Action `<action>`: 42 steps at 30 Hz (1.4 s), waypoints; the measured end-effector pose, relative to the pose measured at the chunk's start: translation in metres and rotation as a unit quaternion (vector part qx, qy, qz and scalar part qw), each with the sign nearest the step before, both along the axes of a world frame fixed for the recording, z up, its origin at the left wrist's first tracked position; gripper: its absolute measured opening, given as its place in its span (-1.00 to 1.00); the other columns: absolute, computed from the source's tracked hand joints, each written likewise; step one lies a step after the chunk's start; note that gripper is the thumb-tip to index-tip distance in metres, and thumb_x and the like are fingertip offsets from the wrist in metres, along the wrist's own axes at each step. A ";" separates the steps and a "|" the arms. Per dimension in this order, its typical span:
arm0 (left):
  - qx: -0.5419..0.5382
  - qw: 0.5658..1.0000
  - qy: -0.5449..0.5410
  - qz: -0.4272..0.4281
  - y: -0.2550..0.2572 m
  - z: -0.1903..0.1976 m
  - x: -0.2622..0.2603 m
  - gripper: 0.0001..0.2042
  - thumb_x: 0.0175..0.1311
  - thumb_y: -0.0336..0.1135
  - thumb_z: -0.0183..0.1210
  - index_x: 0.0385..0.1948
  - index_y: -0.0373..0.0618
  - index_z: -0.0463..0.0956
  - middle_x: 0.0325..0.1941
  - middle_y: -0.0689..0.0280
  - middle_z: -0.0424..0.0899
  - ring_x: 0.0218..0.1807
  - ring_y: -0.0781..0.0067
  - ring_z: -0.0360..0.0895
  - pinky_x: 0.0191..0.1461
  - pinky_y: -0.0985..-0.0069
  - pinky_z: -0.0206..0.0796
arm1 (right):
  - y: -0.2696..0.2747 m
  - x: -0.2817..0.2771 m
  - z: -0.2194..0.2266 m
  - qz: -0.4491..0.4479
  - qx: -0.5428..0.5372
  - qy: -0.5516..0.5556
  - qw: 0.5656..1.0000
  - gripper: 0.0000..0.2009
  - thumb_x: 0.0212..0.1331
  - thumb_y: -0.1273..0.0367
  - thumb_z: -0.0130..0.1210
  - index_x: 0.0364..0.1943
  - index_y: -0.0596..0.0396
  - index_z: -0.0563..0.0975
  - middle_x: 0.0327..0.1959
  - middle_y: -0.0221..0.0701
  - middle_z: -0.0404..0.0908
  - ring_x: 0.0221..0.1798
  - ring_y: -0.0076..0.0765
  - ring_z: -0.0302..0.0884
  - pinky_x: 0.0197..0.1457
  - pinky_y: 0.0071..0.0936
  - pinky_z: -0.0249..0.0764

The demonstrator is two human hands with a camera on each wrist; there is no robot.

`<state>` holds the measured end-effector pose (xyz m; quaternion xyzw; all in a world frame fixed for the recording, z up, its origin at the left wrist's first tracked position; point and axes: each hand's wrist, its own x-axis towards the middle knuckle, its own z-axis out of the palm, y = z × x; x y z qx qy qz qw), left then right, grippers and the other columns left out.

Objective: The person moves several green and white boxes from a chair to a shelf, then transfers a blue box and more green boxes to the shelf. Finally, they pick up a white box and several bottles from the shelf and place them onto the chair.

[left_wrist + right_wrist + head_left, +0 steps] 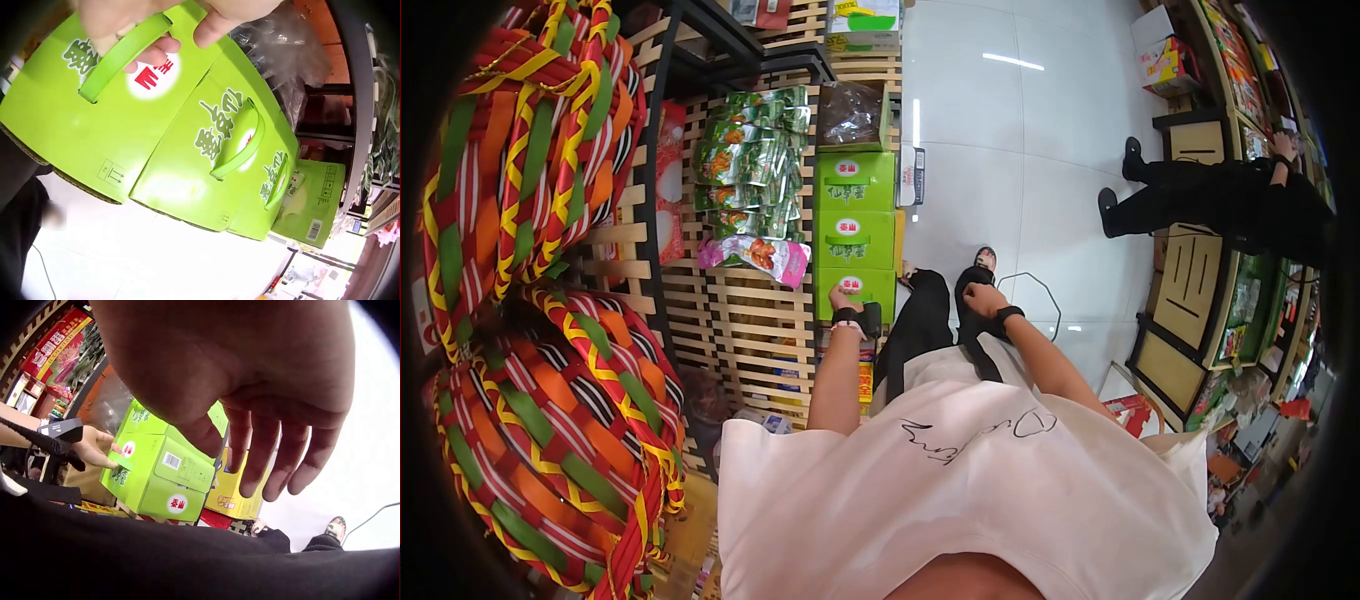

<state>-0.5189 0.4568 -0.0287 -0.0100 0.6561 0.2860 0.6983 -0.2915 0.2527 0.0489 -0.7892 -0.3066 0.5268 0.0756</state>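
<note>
Three bright green boxes with plastic carry handles stand in a row along the shelf. My left hand [841, 301] is at the nearest green box [884, 290]. In the left wrist view its fingers hook under that box's green handle [119, 59], with the thumb apart over the lid. A second green box [181, 181] sits right beside it, its handle free. My right hand [984, 299] hangs in front of my thigh. Seen in the right wrist view, its fingers [254, 467] droop loosely and hold nothing.
Green snack packets [750, 165] and a pink-edged bag [760, 258] lie on the slatted shelf [720, 325] beside the boxes. Large striped woven baskets [550, 450] stand at left. A person in black [1190, 195] is at the opposite shelves, across the pale tiled floor [1040, 190].
</note>
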 end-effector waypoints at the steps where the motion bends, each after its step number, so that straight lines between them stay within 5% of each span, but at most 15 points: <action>1: -0.012 1.000 0.009 0.012 0.000 -0.001 0.000 -0.83 -0.13 -0.37 -0.23 -0.85 0.02 0.07 -0.87 0.46 0.12 -0.83 0.59 0.06 -0.67 0.59 0.07 | 0.005 -0.002 0.000 0.003 0.003 0.001 1.000 -0.76 -0.21 0.27 -0.17 -0.45 0.07 0.41 -0.46 -0.22 0.44 -0.33 -0.14 0.37 -0.25 -0.37 0.27; 7: -0.012 0.998 0.062 0.021 -0.007 0.005 0.003 -0.93 -0.16 -0.37 -0.11 -0.72 -0.08 0.22 -0.74 0.40 0.27 -0.67 0.54 0.24 -0.56 0.61 0.15 | 0.026 -0.010 -0.002 0.050 0.013 0.007 0.999 -0.77 -0.22 0.26 -0.16 -0.45 0.03 0.41 -0.43 -0.27 0.45 -0.31 -0.18 0.36 -0.24 -0.39 0.27; 10: -0.043 0.994 0.099 -0.011 -0.013 0.014 0.002 -0.76 -0.16 -0.30 -0.06 -0.41 -0.21 0.29 -0.46 0.24 0.37 -0.40 0.38 0.35 -0.41 0.58 0.20 | 0.038 -0.008 0.001 0.063 0.003 0.006 0.998 -0.76 -0.22 0.25 -0.17 -0.44 0.01 0.41 -0.42 -0.27 0.45 -0.30 -0.20 0.36 -0.23 -0.41 0.27; 22: -0.021 0.992 0.110 -0.064 -0.021 0.036 -0.008 -0.74 -0.11 -0.24 -0.05 -0.42 -0.22 0.31 -0.40 0.27 0.37 -0.38 0.42 0.34 -0.43 0.57 0.17 | 0.119 0.041 0.008 0.155 0.040 0.019 0.987 -0.71 -0.20 0.25 -0.19 -0.39 0.09 0.41 -0.38 -0.17 0.42 -0.25 -0.13 0.33 -0.14 -0.43 0.22; 23: -0.034 0.992 0.093 -0.081 -0.024 0.020 -0.016 -0.71 -0.09 -0.21 -0.11 -0.30 -0.12 0.26 -0.22 0.31 0.32 -0.19 0.45 0.28 -0.22 0.56 0.10 | 0.130 0.047 0.010 0.152 0.044 0.023 0.987 -0.71 -0.20 0.25 -0.19 -0.39 0.10 0.42 -0.37 -0.16 0.42 -0.24 -0.13 0.32 -0.14 -0.43 0.21; 30: 0.008 0.935 0.243 -0.259 -0.038 0.032 -0.005 -0.82 -0.14 -0.25 -0.11 -0.51 -0.10 0.32 -0.48 0.35 0.36 -0.46 0.47 0.33 -0.57 0.59 0.10 | 0.215 0.111 -0.009 0.191 0.069 0.035 0.979 -0.63 -0.20 0.20 -0.17 -0.30 0.14 0.35 -0.29 -0.08 0.37 -0.16 -0.07 0.27 -0.12 -0.38 0.19; 31: 0.015 0.918 0.279 -0.281 -0.043 0.018 -0.008 -0.82 -0.15 -0.24 -0.10 -0.52 -0.10 0.32 -0.50 0.34 0.36 -0.49 0.48 0.33 -0.61 0.59 0.10 | 0.229 0.123 -0.013 0.188 0.076 0.037 0.979 -0.62 -0.20 0.20 -0.16 -0.28 0.15 0.33 -0.29 -0.07 0.36 -0.16 -0.07 0.27 -0.11 -0.38 0.19; 32: 0.062 0.878 0.392 -0.267 -0.061 -0.039 -0.027 -0.83 -0.17 -0.25 -0.10 -0.53 -0.11 0.32 -0.53 0.29 0.36 -0.55 0.45 0.33 -0.67 0.54 0.10 | 0.243 0.139 -0.013 0.196 0.079 0.045 0.977 -0.62 -0.20 0.20 -0.16 -0.28 0.15 0.33 -0.29 -0.07 0.36 -0.16 -0.07 0.27 -0.11 -0.38 0.19; 35: 0.042 0.872 0.324 -0.365 -0.054 -0.047 0.000 -0.84 -0.13 -0.26 -0.10 -0.52 -0.10 0.31 -0.49 0.26 0.37 -0.53 0.41 0.34 -0.59 0.48 0.15 | 0.289 0.197 -0.006 0.203 0.077 0.076 0.973 -0.59 -0.20 0.20 -0.16 -0.23 0.16 0.29 -0.28 -0.07 0.36 -0.16 -0.06 0.27 -0.10 -0.37 0.17; 37: -0.058 0.961 0.219 -0.159 -0.013 0.034 0.094 -0.77 -0.10 -0.22 -0.09 -0.39 -0.08 0.29 -0.38 0.24 0.38 -0.43 0.36 0.36 -0.45 0.41 0.19 | 0.311 0.238 0.017 0.220 0.098 0.030 0.970 -0.59 -0.21 0.19 -0.15 -0.23 0.14 0.30 -0.30 -0.08 0.37 -0.17 -0.08 0.28 -0.10 -0.40 0.18; 39: -0.035 0.977 0.140 -0.158 0.024 0.064 0.158 -0.66 -0.08 -0.16 -0.11 -0.23 -0.06 0.22 -0.25 0.25 0.35 -0.29 0.38 0.31 -0.30 0.45 0.18 | 0.319 0.268 -0.057 0.183 0.136 0.005 0.974 -0.58 -0.23 0.19 -0.14 -0.23 0.13 0.31 -0.30 -0.09 0.38 -0.18 -0.09 0.30 -0.09 -0.42 0.18; 40: 0.011 0.986 0.125 -0.108 0.043 0.076 0.190 -0.75 -0.08 -0.25 -0.15 -0.35 -0.15 0.25 -0.37 0.23 0.36 -0.46 0.40 0.31 -0.44 0.54 0.21 | 0.328 0.282 -0.025 0.147 0.106 0.029 0.983 -0.60 -0.24 0.21 -0.14 -0.25 0.12 0.33 -0.37 -0.12 0.42 -0.23 -0.13 0.34 -0.13 -0.44 0.21; 42: 0.037 0.988 0.117 -0.090 0.081 0.095 0.238 -0.76 -0.06 -0.26 -0.15 -0.34 -0.12 0.24 -0.34 0.22 0.36 -0.41 0.39 0.32 -0.43 0.56 0.21 | 0.342 0.304 -0.010 0.137 0.079 0.059 0.986 -0.61 -0.25 0.22 -0.14 -0.27 0.11 0.34 -0.40 -0.14 0.43 -0.26 -0.16 0.36 -0.17 -0.45 0.24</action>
